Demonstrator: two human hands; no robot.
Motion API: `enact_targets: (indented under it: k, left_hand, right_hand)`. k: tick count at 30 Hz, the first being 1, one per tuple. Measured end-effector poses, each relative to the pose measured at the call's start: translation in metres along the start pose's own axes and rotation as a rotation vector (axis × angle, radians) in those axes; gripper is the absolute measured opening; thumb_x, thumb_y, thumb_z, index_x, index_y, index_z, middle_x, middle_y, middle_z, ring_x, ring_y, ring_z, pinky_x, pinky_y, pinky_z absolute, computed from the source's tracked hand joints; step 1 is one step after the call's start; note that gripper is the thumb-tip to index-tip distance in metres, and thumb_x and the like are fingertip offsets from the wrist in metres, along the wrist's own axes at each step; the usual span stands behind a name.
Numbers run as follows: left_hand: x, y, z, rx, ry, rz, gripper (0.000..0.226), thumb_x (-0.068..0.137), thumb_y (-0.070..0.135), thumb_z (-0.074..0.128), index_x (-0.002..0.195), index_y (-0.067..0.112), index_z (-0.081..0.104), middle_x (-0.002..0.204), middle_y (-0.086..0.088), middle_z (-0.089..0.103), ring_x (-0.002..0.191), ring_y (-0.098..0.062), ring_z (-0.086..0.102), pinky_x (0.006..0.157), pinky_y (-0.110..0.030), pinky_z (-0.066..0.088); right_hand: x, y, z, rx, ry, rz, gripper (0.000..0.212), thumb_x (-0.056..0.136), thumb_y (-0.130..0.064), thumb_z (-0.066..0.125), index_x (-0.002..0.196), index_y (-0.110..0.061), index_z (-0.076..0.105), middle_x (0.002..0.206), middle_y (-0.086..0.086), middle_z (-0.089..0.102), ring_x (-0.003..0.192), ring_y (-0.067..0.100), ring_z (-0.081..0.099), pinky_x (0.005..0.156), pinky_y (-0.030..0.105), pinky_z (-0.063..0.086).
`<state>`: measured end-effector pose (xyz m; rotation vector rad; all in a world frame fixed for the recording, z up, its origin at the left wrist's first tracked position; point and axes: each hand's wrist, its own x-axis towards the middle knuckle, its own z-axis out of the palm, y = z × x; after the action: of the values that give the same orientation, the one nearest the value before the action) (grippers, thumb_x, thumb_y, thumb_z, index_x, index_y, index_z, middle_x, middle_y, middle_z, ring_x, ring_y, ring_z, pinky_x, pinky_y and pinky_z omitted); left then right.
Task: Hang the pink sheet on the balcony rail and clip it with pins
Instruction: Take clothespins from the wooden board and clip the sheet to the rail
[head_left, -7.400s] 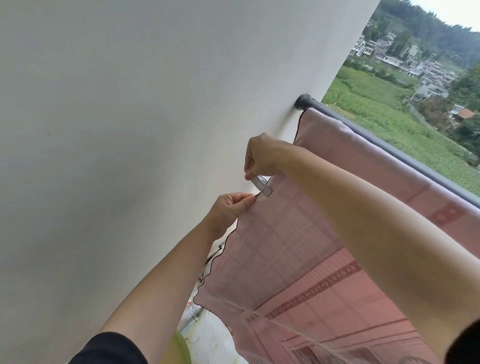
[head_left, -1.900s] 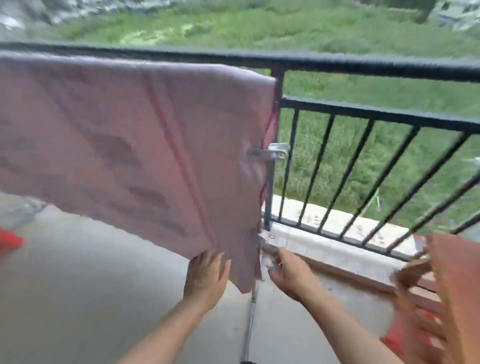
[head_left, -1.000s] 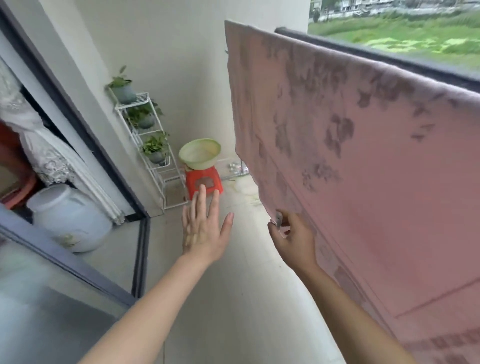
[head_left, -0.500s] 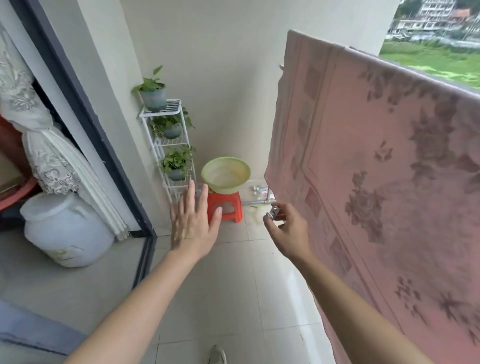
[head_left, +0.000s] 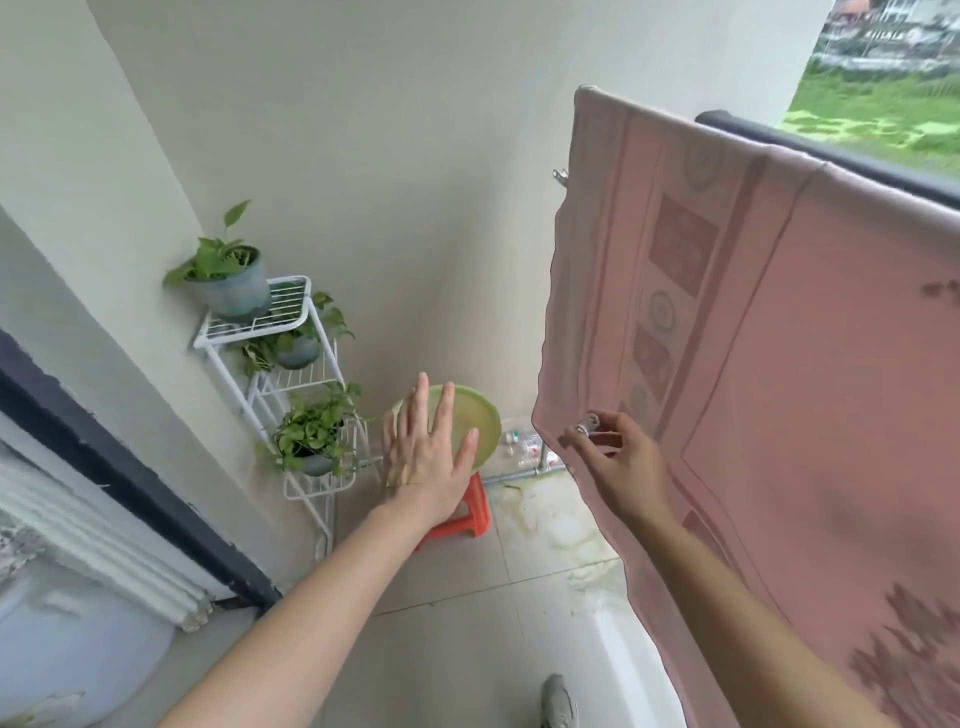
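The pink patterned sheet (head_left: 769, 374) hangs draped over the dark balcony rail (head_left: 831, 153) on the right. A metal pin (head_left: 561, 175) sticks out at the sheet's far upper edge near the wall. My right hand (head_left: 621, 465) is raised in front of the sheet's lower far corner, fingers pinched on a small metal pin (head_left: 588, 425). My left hand (head_left: 428, 452) is held out flat with fingers spread, holding nothing, in front of the green basin.
A green basin (head_left: 475, 421) rests on a red stool (head_left: 470, 512) by the far wall. A white wire rack (head_left: 283, 332) with three potted plants stands left of it. A dark door frame (head_left: 119, 462) and white jar are at left. My shoe (head_left: 560, 701) shows below.
The view has swung from the railing end to the wall end of the sheet. Both hands have moved closer to the basin and stool; the right hand still pinches the pin.
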<state>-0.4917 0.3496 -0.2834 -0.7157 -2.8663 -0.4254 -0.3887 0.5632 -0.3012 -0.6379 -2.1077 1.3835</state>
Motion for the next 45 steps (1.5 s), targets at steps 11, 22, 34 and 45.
enact_targets:
  k: [11, 22, 34, 45]
  left_hand:
    - [0.223, -0.009, 0.089, -0.034, -0.178, -0.16, 0.071, 0.098, 0.059, 0.025, 0.156, 0.029, -0.002, 0.162, -0.002, -0.02, 0.15, -0.031, 0.003, 0.119, -0.05, 0.008]
    - [0.428, -0.075, 0.172, -0.203, -0.255, -0.146, 0.071, 0.099, 0.055, 0.03, 0.157, 0.025, 0.001, 0.164, -0.004, -0.013, 0.15, -0.028, 0.003, 0.119, -0.046, 0.01]
    - [0.566, -0.08, 0.284, -0.386, -0.691, -0.019, 0.089, 0.094, 0.049, 0.052, 0.155, 0.024, -0.008, 0.164, -0.003, -0.008, 0.15, -0.023, -0.001, 0.118, -0.045, 0.015]
    - [0.63, -0.007, 0.416, -0.675, -1.087, 0.025, 0.102, 0.09, 0.029, 0.066, 0.155, 0.029, -0.012, 0.164, -0.008, -0.012, 0.15, -0.025, -0.01, 0.121, -0.043, 0.008]
  right_hand:
    - [0.265, 0.045, 0.066, -0.01, -0.08, 0.058, 0.026, 0.076, -0.026, 0.084, 0.1, -0.029, 0.073, 0.096, -0.011, 0.071, 0.081, -0.008, 0.066, 0.078, 0.008, 0.048]
    - [0.444, 0.076, 0.166, -0.049, -0.038, 0.168, 0.032, 0.074, -0.034, 0.086, 0.101, -0.024, 0.073, 0.094, -0.013, 0.075, 0.085, -0.002, 0.07, 0.08, 0.016, 0.053]
    - [0.535, 0.097, 0.196, -0.139, 0.126, 0.226, 0.016, 0.086, -0.031, 0.077, 0.102, -0.03, 0.075, 0.084, -0.024, 0.072, 0.075, -0.013, 0.065, 0.067, 0.001, 0.044]
    - [0.53, 0.155, 0.216, -0.115, 0.218, 0.282, 0.02, 0.08, -0.031, 0.081, 0.099, -0.036, 0.077, 0.093, -0.008, 0.077, 0.085, 0.007, 0.074, 0.077, 0.016, 0.055]
